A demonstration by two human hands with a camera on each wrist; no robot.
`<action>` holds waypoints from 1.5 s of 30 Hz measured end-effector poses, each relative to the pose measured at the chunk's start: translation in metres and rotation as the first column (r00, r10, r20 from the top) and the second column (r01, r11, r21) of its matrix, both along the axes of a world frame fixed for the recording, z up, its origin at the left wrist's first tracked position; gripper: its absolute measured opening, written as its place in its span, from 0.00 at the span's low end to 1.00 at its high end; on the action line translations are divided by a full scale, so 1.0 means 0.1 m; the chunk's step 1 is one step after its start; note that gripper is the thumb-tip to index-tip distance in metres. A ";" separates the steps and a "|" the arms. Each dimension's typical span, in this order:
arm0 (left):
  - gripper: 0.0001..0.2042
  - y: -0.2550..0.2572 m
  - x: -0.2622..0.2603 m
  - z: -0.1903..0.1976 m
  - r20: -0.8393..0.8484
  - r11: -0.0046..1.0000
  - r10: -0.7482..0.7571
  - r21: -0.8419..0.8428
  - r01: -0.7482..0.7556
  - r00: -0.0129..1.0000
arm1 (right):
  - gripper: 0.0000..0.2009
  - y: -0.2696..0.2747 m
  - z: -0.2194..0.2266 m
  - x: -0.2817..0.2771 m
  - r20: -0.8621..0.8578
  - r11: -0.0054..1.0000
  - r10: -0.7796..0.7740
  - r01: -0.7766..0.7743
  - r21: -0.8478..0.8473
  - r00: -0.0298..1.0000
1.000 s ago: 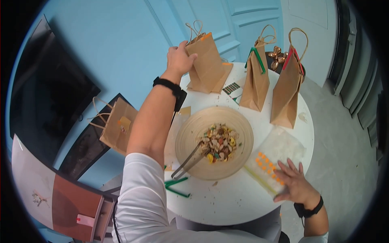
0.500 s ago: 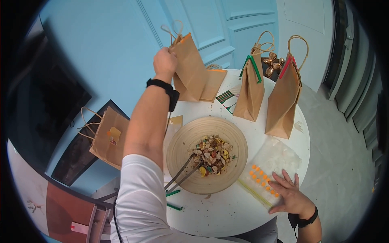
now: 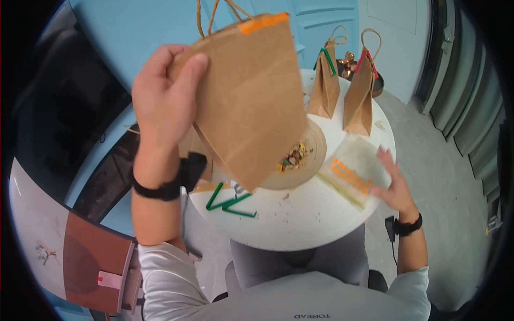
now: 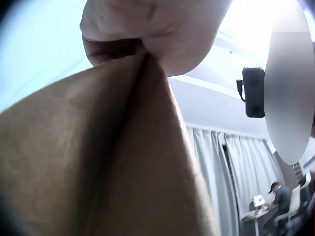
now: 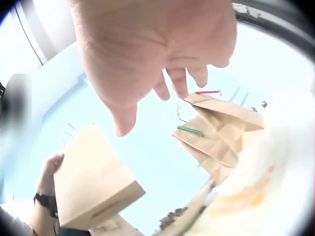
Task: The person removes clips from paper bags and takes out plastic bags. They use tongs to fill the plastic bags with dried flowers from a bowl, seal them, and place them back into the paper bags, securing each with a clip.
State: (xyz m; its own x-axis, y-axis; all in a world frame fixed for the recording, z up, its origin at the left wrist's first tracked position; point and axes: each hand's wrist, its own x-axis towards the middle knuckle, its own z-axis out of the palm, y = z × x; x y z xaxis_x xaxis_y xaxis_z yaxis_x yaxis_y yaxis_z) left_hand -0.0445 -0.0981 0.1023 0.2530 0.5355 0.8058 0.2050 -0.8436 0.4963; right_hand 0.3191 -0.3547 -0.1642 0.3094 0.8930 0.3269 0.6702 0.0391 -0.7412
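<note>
My left hand (image 3: 166,96) grips a brown paper bag (image 3: 251,96) by its upper side edge, with the thumb on the front face. The bag is raised over the table, its twisted handles up and an orange strip (image 3: 265,23) along its top. In the left wrist view, the bag's folded side (image 4: 142,162) runs down from the curled fingers. It hides much of the wide bowl (image 3: 317,160) of dried flakes. With fingers spread, my right hand (image 3: 395,184) is beside a clear zip bag (image 3: 364,152) with orange dots; its palm (image 5: 162,44) shows in the right wrist view.
Two paper bags stand at the back right of the round white table (image 3: 289,230), one with a green clip (image 3: 329,60), one with a red clip (image 3: 369,60). Loose green clips (image 3: 230,203) lie front left. Behind my left arm is another paper bag (image 3: 195,150).
My left hand has lifted the orange-topped paper bag from the back of the table and brought it nearer. My right hand has come off the zip bag toward the right.
</note>
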 end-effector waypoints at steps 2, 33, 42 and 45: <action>0.10 -0.38 -0.10 -0.30 0.111 0.977 -0.151 -0.137 0.165 0.982 | 0.44 -0.05 0.14 -0.15 -0.135 0.970 -0.043 0.074 0.233 0.990; 0.18 -1.54 -0.42 -1.16 -0.445 0.990 -0.056 0.088 0.106 0.894 | 0.13 -0.32 1.06 -1.46 0.400 0.759 0.088 -0.322 0.566 0.912; 0.07 -1.54 -0.03 -0.74 -0.789 0.782 -0.031 0.363 0.507 0.613 | 0.11 -0.20 1.03 -1.50 0.366 0.752 0.064 -0.286 0.594 0.928; 0.08 -1.57 0.13 -0.80 -0.914 0.694 -0.274 0.027 0.720 0.298 | 0.10 -0.17 1.05 -1.55 0.398 0.761 0.069 -0.306 0.572 0.915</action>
